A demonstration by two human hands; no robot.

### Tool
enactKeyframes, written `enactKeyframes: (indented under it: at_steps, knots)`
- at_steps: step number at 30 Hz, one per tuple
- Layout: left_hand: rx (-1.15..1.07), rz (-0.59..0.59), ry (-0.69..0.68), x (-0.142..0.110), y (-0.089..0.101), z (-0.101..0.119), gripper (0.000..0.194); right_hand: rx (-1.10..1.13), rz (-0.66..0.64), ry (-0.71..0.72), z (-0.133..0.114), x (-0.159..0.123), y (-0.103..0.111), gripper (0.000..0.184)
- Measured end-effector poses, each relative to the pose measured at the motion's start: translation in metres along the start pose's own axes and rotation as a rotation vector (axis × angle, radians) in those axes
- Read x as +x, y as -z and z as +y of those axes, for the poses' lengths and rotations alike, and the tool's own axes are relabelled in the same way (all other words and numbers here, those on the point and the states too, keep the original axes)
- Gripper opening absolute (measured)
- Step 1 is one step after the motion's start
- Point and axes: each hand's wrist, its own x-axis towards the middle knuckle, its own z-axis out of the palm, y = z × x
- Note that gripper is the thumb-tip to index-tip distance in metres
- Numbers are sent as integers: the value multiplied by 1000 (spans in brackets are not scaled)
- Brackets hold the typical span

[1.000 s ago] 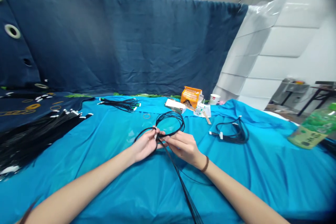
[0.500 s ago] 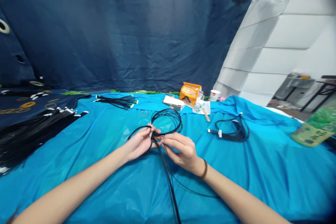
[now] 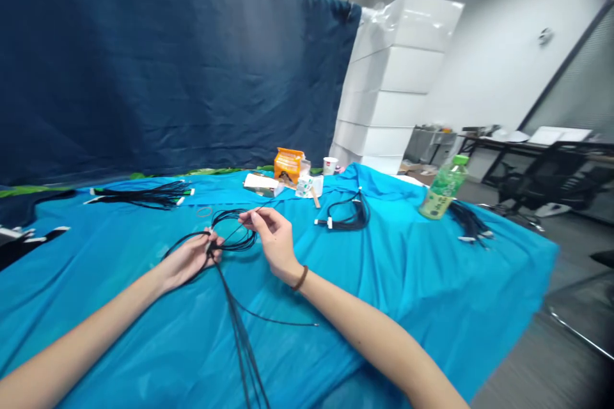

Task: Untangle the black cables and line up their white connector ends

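Thin black cables (image 3: 235, 308) are gathered in a looped bundle over the blue cloth. My left hand (image 3: 192, 258) is closed around the middle of the bundle, where the loops cross. Several loose ends hang from it toward the front edge, and one strays to the right. With finger and thumb pinched, my right hand (image 3: 272, 236) holds a single black strand just right of the loops. A brown band circles the right wrist.
On the blue cloth (image 3: 407, 307) lie a tied cable coil (image 3: 352, 220) and another cable bundle (image 3: 148, 195). An orange packet (image 3: 288, 167), a paper cup (image 3: 329, 166) and an opened box (image 3: 263, 185) stand at the back. A green bottle (image 3: 444, 188) stands right.
The view has turned to the right. My right hand has moved away from my left hand, up and over the loops, drawing a strand. The left hand keeps its hold on the bundle.
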Motion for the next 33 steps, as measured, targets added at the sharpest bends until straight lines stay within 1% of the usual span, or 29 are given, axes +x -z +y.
enactKeyframes:
  at_steps: [4, 7, 9, 11, 13, 14, 16, 18, 19, 21, 25, 28, 33]
  knots:
    - [33, -21, 57, -2, -3, 2, 8, 221, 129, -97, -8, 14, 9, 16]
    - [54, -39, 58, -1, -5, 1, 9, 293, 193, -110, -15, 24, 20, 18]
    - [64, -22, 47, 0, -7, 0, 8, 219, 243, -61, -18, 29, 27, 20]
    - [76, 6, 30, 2, -7, -2, 6, 43, 256, 41, -20, 30, 30, 21]
    - [85, 28, 0, 4, -7, -3, 4, -209, 189, 194, -20, 26, 30, 17]
    - [85, 39, -13, 5, -6, -4, 4, -345, 124, 270, -18, 22, 28, 15]
    - [80, 56, -43, 7, -4, -6, 5, -608, -46, 393, -14, 12, 23, 15]
    - [75, 63, -71, 9, -2, -9, 6, -794, -198, 457, -7, 4, 20, 17]
    - [71, 62, -82, 10, 0, -9, 6, -849, -246, 471, -3, 0, 19, 17]
    - [63, 57, -93, 10, 1, -11, 6, -904, -282, 474, 3, -3, 20, 18]
    - [50, 48, -98, 9, 2, -12, 6, -997, -292, 463, 10, -1, 27, 20]
    - [46, 44, -101, 9, 2, -12, 7, -1084, -332, 468, 13, -1, 30, 19]
    - [48, 26, -96, 11, 4, -13, 8, -1210, -392, 479, 14, -3, 28, 21]
